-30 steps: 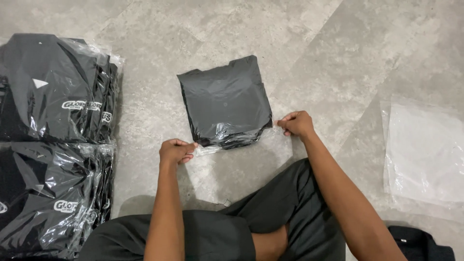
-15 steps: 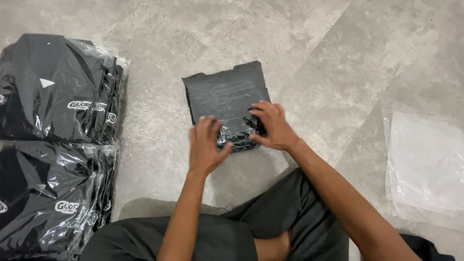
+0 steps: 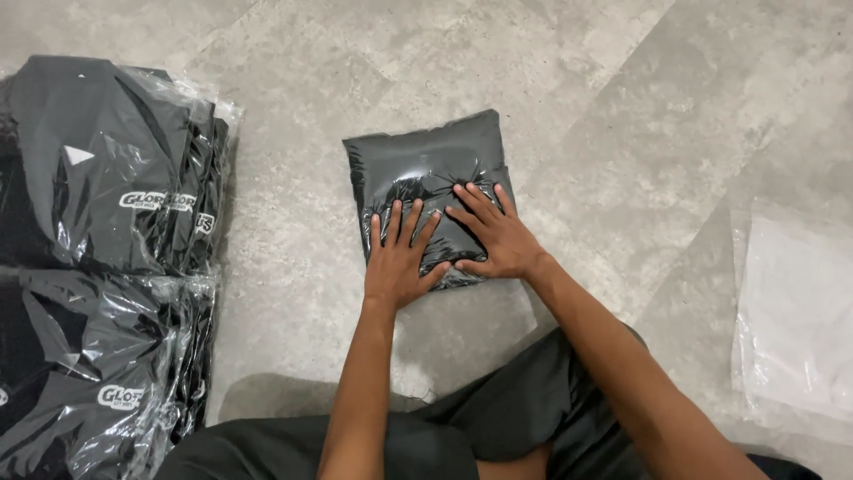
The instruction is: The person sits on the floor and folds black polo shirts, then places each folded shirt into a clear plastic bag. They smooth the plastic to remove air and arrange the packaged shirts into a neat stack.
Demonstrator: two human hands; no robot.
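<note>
Grey mottled floor tiles [image 3: 551,71] fill the frame, and the person sits on them with dark trousers [image 3: 498,427] showing along the bottom edge. At the left edge lie two stacks of bagged dark garments: the upper stack [image 3: 107,160] and the lower stack [image 3: 89,373], each piece already sealed in clear plastic and laid flat. At the centre sits the bagged garment [image 3: 426,169], a dark folded piece inside a clear bag, resting flat on the floor just above the person's knees. The left hand [image 3: 397,262] lies flat on its lower left part, fingers spread, grasping nothing. The right hand [image 3: 493,236] presses beside it on the lower right, also flat and released, the two thumbs nearly touching. Judging by this, the garment is already inside its bag and is being pressed flat; it is not yet on the stacks. At the right edge lies a pile of empty clear bags [image 3: 791,311], well apart.
</note>
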